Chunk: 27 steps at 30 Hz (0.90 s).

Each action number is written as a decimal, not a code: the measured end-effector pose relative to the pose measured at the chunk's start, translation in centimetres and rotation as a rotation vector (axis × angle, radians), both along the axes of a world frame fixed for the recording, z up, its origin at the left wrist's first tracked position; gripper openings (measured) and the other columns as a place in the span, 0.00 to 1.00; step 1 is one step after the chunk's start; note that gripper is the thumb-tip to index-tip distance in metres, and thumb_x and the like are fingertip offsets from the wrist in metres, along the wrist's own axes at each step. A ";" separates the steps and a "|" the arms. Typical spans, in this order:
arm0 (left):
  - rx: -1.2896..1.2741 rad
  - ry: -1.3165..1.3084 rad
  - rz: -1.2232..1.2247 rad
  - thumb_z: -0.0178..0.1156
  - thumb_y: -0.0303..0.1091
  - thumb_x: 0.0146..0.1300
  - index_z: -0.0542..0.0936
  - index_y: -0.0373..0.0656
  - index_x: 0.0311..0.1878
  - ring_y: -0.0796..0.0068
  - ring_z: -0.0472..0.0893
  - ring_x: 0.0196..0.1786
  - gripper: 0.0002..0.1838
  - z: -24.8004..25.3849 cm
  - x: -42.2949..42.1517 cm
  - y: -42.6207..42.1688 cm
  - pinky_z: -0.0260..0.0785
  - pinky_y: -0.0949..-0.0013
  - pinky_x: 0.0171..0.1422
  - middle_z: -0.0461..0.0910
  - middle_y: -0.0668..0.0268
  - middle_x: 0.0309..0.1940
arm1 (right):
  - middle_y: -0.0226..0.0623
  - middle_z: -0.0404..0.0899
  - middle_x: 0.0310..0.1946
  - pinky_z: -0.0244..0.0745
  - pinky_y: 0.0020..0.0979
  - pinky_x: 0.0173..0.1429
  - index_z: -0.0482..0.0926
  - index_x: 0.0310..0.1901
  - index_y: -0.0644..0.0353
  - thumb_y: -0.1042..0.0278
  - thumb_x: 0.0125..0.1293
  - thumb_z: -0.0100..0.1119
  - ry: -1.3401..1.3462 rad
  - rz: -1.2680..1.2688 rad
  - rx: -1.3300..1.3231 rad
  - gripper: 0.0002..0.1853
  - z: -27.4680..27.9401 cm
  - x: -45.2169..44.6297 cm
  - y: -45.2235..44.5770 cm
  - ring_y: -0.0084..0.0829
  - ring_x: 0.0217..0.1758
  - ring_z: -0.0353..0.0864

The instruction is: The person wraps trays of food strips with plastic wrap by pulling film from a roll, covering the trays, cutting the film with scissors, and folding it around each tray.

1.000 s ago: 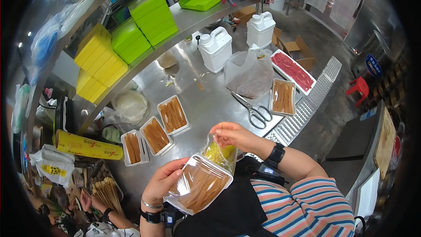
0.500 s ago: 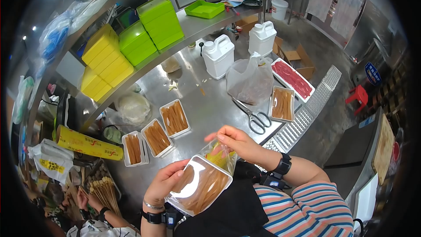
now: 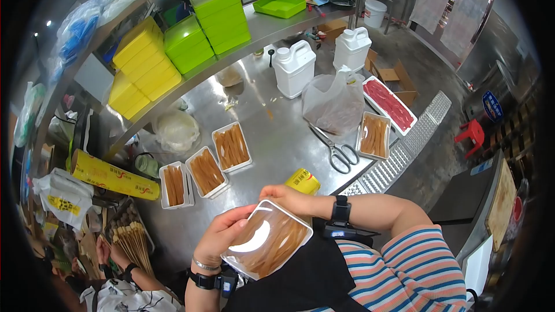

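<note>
My left hand grips the left side of a white tray of brown strips, with glossy clear film stretched over its top. My right hand is at the tray's far edge, fingers curled against it and partly hidden. Just beyond that hand a yellow roll of cling film shows its end. On the steel table, open trays of similar strips stand at left: one at the back, one in the middle and one at the far left. Black-handled scissors lie to the right.
Another strip tray, a plastic bag, a tray of red meat and white jugs stand at back right. Green boxes and yellow boxes fill the shelf. Another person's hands are near skewers at lower left.
My right hand has come down from the loose film above the tray to its far edge. The loose film no longer stands up there, and the yellow roll now shows beyond my hand.
</note>
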State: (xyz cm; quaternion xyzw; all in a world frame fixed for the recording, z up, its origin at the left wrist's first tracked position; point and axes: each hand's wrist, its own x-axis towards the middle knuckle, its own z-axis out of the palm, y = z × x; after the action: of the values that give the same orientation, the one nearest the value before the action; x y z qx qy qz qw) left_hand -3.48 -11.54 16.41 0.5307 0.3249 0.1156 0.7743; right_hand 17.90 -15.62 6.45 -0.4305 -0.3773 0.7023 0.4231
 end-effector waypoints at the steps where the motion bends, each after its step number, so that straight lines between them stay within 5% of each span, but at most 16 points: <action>1: -0.004 0.000 0.005 0.53 0.32 0.72 0.71 0.34 0.65 0.79 0.76 0.55 0.21 -0.2 -0.1 0.0 0.68 0.73 0.61 0.78 0.66 0.54 | 0.26 0.78 0.34 0.73 0.22 0.38 0.75 0.44 0.56 0.62 0.75 0.49 0.012 0.071 0.076 0.09 -0.4 -0.3 -0.1 0.17 0.35 0.76; 2: 0.003 -0.013 0.003 0.53 0.32 0.72 0.71 0.35 0.65 0.79 0.76 0.55 0.21 -0.4 -0.2 0.0 0.69 0.73 0.61 0.79 0.66 0.53 | 0.27 0.78 0.39 0.75 0.22 0.47 0.76 0.46 0.56 0.63 0.75 0.49 0.134 0.116 -0.062 0.08 1.4 -0.3 -0.3 0.18 0.43 0.77; 7: 0.030 -0.019 0.049 0.52 0.35 0.73 0.67 0.38 0.68 0.78 0.75 0.57 0.23 -0.9 -0.5 0.4 0.67 0.71 0.63 0.78 0.64 0.54 | 0.28 0.78 0.47 0.75 0.23 0.50 0.75 0.53 0.57 0.62 0.74 0.51 0.368 0.238 -0.140 0.12 1.4 -1.2 -1.2 0.19 0.50 0.77; 9: 0.380 0.010 0.007 0.50 0.38 0.74 0.60 0.41 0.72 0.75 0.72 0.62 0.27 -1.4 0.0 0.9 0.62 0.67 0.68 0.74 0.60 0.59 | 0.29 0.78 0.50 0.75 0.24 0.52 0.75 0.56 0.56 0.61 0.74 0.51 0.452 0.280 -0.212 0.14 2.3 -1.2 -1.5 0.20 0.52 0.77; 13: 0.173 -0.125 -0.302 0.46 0.40 0.76 0.53 0.43 0.76 0.73 0.67 0.67 0.29 -0.2 0.6 1.5 0.57 0.66 0.71 0.72 0.60 0.62 | 0.31 0.77 0.52 0.76 0.26 0.53 0.73 0.59 0.57 0.59 0.75 0.50 0.714 0.335 -0.441 0.17 4.1 -1.8 -2.0 0.23 0.53 0.78; 18: 0.140 -0.119 -0.406 0.48 0.44 0.76 0.55 0.43 0.76 0.81 0.70 0.50 0.31 0.1 1.5 1.9 0.61 0.75 0.61 0.73 0.72 0.45 | 0.31 0.79 0.48 0.77 0.26 0.52 0.73 0.58 0.55 0.59 0.75 0.48 0.838 0.392 -0.527 0.16 2.7 -2.8 -2.2 0.23 0.52 0.79; 20: 0.035 -0.093 -0.299 0.49 0.41 0.76 0.57 0.43 0.75 0.86 0.67 0.42 0.29 0.6 1.2 1.5 0.63 0.79 0.51 0.68 0.77 0.37 | 0.31 0.80 0.47 0.77 0.26 0.52 0.73 0.58 0.55 0.59 0.76 0.48 0.634 0.330 -0.423 0.15 0.8 -1.5 -1.6 0.24 0.51 0.80; 22: 0.061 -0.088 -0.265 0.50 0.40 0.75 0.58 0.43 0.74 0.87 0.68 0.42 0.29 -0.4 0.4 1.6 0.64 0.79 0.50 0.70 0.77 0.37 | 0.32 0.81 0.45 0.77 0.27 0.48 0.74 0.56 0.58 0.55 0.75 0.48 -0.258 0.249 0.071 0.17 -2.4 2.1 -0.6 0.25 0.46 0.80; 24: 0.080 -0.090 -0.218 0.51 0.39 0.75 0.59 0.43 0.74 0.88 0.69 0.42 0.28 -1.5 0.0 1.7 0.64 0.80 0.49 0.71 0.77 0.37 | 0.33 0.81 0.41 0.76 0.28 0.46 0.75 0.53 0.59 0.54 0.75 0.48 -0.190 0.197 -0.030 0.17 2.5 4.4 -0.2 0.26 0.43 0.79; 26: 0.032 -0.031 -0.230 0.52 0.40 0.74 0.59 0.42 0.72 0.80 0.76 0.50 0.29 -2.0 -0.1 2.0 0.69 0.73 0.56 0.78 0.64 0.50 | 0.34 0.81 0.37 0.75 0.29 0.43 0.77 0.49 0.59 0.52 0.74 0.48 -0.122 0.138 -0.136 0.18 6.9 4.1 0.0 0.27 0.40 0.79; 27: 0.029 -0.039 -0.220 0.52 0.40 0.74 0.59 0.42 0.72 0.80 0.76 0.50 0.29 -1.8 0.2 2.2 0.69 0.73 0.56 0.78 0.64 0.50 | 0.32 0.81 0.36 0.73 0.30 0.41 0.76 0.46 0.60 0.52 0.75 0.47 -0.416 0.162 0.109 0.18 8.3 3.3 0.1 0.27 0.37 0.79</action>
State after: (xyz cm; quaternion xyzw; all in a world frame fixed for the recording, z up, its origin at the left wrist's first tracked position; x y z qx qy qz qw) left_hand -3.31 -9.33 14.66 0.5720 0.2479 0.0451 0.7806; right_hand 21.16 -15.54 14.73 -0.5110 -0.5271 0.6087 0.3007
